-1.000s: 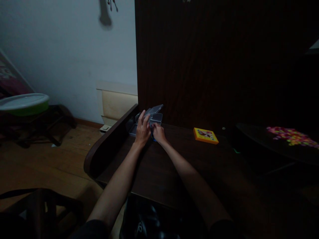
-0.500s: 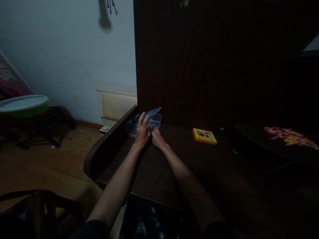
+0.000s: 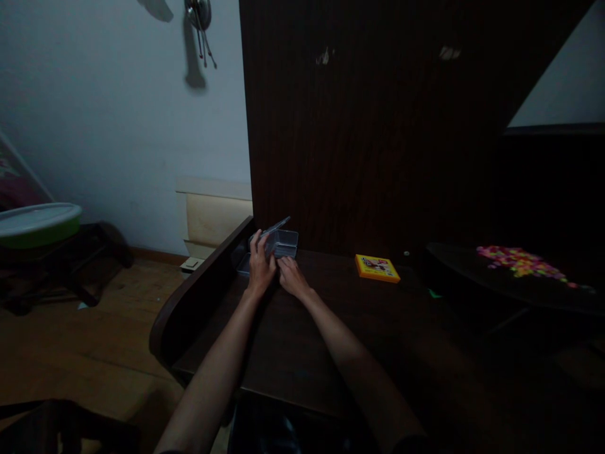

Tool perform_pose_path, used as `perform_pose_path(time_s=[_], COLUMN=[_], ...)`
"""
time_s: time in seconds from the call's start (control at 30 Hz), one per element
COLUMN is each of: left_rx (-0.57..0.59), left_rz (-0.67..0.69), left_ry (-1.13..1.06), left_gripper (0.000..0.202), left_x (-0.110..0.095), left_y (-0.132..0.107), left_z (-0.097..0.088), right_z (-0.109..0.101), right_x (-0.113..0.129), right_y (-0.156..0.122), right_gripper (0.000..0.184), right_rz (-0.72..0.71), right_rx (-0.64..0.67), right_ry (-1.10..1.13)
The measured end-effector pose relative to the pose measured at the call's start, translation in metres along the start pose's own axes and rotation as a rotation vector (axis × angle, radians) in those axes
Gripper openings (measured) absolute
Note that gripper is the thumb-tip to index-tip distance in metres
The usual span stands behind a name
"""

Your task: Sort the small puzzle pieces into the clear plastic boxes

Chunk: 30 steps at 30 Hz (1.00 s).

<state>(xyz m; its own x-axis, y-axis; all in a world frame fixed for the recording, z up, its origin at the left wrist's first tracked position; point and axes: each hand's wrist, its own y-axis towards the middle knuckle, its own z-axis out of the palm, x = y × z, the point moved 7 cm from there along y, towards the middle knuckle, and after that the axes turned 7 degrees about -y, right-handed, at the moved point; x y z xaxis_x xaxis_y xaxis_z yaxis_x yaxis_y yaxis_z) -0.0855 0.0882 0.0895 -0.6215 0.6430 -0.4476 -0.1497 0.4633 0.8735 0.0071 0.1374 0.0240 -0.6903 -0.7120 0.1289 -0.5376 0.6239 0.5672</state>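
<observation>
A small clear plastic box (image 3: 285,243) with a hinged lid stands at the far left corner of a dark wooden desk (image 3: 302,328). My left hand (image 3: 261,265) lies against the box's left side, fingers up on the lid, which is tilted. Beside it my right hand (image 3: 290,275) rests on the desk at the front of the box, fingers curled. What those fingers hold, if anything, is hidden in the dim light.
A yellow card box (image 3: 377,267) lies flat on the desk to the right. Colourful small pieces (image 3: 518,261) are spread on a dark round surface at far right. A tall dark panel stands behind the desk. A green-and-white basin (image 3: 38,223) sits at left over a wooden floor.
The view has tilted up, so everything sits lower in the frame. The box lid has come down from wide open to a lower tilt. Both hands have stayed at the box.
</observation>
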Motion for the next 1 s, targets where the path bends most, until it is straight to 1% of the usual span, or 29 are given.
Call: perform_pose_path(time_s=[0.13, 0.23, 0.27, 0.33, 0.4, 0.43, 0.5, 0.57, 0.67, 0.77, 0.87, 0.93, 1.0], left_rx=[-0.069, -0.101, -0.111, -0.134, -0.139, -0.127, -0.070, 0.022, 0.160, 0.251, 0.323, 0.357, 0.371], left_rz=[-0.051, -0.090, -0.107, -0.158, -0.236, -0.279, -0.365, -0.431, -0.475, -0.487, -0.490, -0.475, -0.420], left_ry=[-0.059, -0.096, -0.114, -0.180, -0.280, -0.335, -0.442, -0.539, -0.658, -0.709, -0.724, -0.702, -0.616], left_gripper=[0.052, 0.051, 0.052, 0.055, 0.060, 0.063, 0.066, 0.067, 0.069, 0.068, 0.066, 0.064, 0.060], left_x=[0.006, 0.011, 0.013, 0.019, 0.026, 0.030, 0.035, 0.036, 0.031, 0.024, 0.018, 0.014, 0.010], left_y=[0.001, 0.001, 0.001, 0.001, 0.000, -0.001, -0.004, -0.007, -0.014, -0.021, -0.027, -0.030, -0.031], left_z=[-0.004, -0.006, -0.006, -0.006, -0.002, 0.002, 0.013, 0.026, 0.043, 0.053, 0.060, 0.062, 0.060], right_z=[-0.005, -0.014, -0.020, -0.033, -0.047, -0.052, -0.059, -0.064, -0.065, -0.066, -0.069, -0.069, -0.067], right_x=[0.000, -0.001, -0.003, -0.012, -0.024, -0.028, -0.031, -0.030, -0.028, -0.032, -0.038, -0.041, -0.043], right_y=[-0.003, -0.006, -0.008, -0.013, -0.020, -0.023, -0.029, -0.034, -0.041, -0.046, -0.050, -0.052, -0.052], right_gripper=[0.039, 0.040, 0.039, 0.038, 0.038, 0.039, 0.038, 0.037, 0.037, 0.034, 0.029, 0.027, 0.027], right_rz=[0.004, 0.000, 0.020, 0.107, 0.207, 0.235, 0.231, 0.181, 0.111, 0.111, 0.121, 0.104, 0.097], right_rx=[-0.023, -0.083, -0.124, -0.233, -0.329, -0.357, -0.376, -0.367, -0.306, -0.233, -0.201, -0.169, -0.124], right_ry=[0.078, 0.127, 0.121, 0.081, 0.027, 0.003, -0.038, -0.071, -0.130, -0.203, -0.264, -0.286, -0.309])
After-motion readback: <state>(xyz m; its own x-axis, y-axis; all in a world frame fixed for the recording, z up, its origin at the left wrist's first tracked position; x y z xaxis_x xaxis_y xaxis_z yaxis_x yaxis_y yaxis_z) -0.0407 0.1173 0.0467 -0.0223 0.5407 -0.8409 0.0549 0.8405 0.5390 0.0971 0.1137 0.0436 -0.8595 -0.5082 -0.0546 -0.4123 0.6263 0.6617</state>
